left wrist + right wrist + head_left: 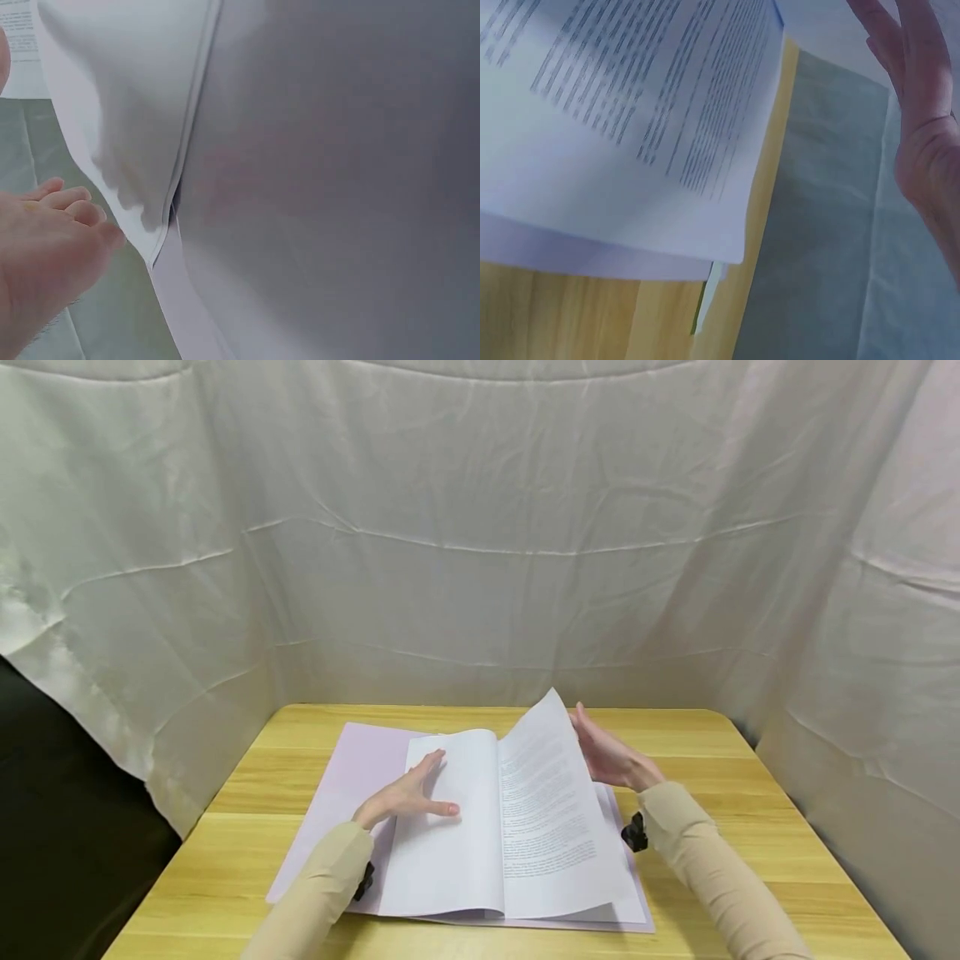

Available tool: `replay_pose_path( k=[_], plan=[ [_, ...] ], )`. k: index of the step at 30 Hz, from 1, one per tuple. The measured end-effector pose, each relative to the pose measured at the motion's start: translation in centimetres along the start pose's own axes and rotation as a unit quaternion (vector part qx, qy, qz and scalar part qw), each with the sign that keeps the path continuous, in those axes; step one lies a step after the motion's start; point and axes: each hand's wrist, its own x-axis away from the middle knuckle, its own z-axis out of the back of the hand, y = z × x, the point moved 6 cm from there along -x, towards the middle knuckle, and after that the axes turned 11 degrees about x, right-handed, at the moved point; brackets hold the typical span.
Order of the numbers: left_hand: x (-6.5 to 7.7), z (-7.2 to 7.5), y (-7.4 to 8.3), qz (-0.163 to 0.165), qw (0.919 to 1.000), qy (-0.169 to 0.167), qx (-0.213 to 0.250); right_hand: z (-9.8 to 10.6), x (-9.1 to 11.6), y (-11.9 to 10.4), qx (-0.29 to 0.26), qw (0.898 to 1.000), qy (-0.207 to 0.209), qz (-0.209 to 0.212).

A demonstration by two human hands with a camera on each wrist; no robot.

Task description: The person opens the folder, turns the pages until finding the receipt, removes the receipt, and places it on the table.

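A lilac folder [322, 827] lies spread on the table, with white sheets inside it. My left hand [408, 793] is over the blank left page [450, 877], thumb and forefinger spread apart. In the left wrist view that hand [56, 255] is beside the pale sheet [112, 97]; whether it touches the paper I cannot tell. A printed page [543, 827] stands partly lifted on the right, its top corner raised. Behind its right edge is my right hand [611, 756], fingers partly hidden by the paper. The right wrist view shows this hand [926, 97] with straight fingers, beside the printed page [630, 172].
The wooden table [735, 810] extends around the folder on all sides. Pale curtains [480, 568] hang behind the table and at both sides. Something black [60, 827] fills the lower left, beyond the table edge.
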Motion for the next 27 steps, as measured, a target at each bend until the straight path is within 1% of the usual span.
replay_pose_path(
  k=[6,9,18,22,27],
  plan=[
    [0.0,0.3,0.3,0.011,0.9993,0.006,0.034,-0.6,-0.1,-0.4,0.01,1.0,0.018,-0.023],
    [0.0,0.5,0.7,0.012,0.9986,0.006,0.052,-0.9,-0.2,-0.6,0.007,0.999,0.019,-0.025],
    [-0.2,0.7,2.1,0.0,0.9974,0.01,0.072,-1.6,-0.6,-1.0,0.028,0.999,0.014,-0.02],
    [-0.6,0.3,2.6,-0.008,0.9957,0.001,0.093,-1.8,-0.7,-0.8,0.016,1.0,0.014,-0.023],
    [-1.1,-0.2,3.6,-0.019,0.993,-0.014,0.116,-2.2,-0.9,-0.8,0.004,1.0,0.004,-0.022]
  ],
)
